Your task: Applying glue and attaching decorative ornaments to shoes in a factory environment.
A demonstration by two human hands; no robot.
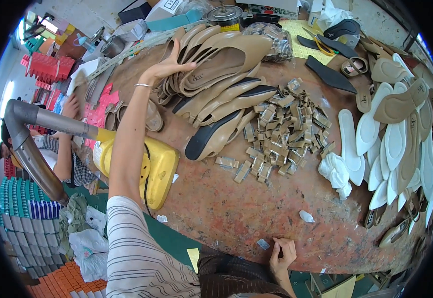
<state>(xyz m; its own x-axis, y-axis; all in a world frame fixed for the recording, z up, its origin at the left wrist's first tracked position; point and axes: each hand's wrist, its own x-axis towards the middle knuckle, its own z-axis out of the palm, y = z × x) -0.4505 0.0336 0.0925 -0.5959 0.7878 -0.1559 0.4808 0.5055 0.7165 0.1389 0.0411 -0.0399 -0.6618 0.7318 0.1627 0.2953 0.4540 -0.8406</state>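
Upper centre: stacked tan shoes [254, 47], overlapped by the left hand [169, 67], digits apart; toppling could be caused by uneven pull; right hand [284, 252], lower frame, curled, whether closed cannot be told.

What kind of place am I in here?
Most likely a shoemaking workshop. The stained workbench carries a row of tan shoes, a heap of small tan trim pieces, possibly bows, and a spread of white and tan insoles.
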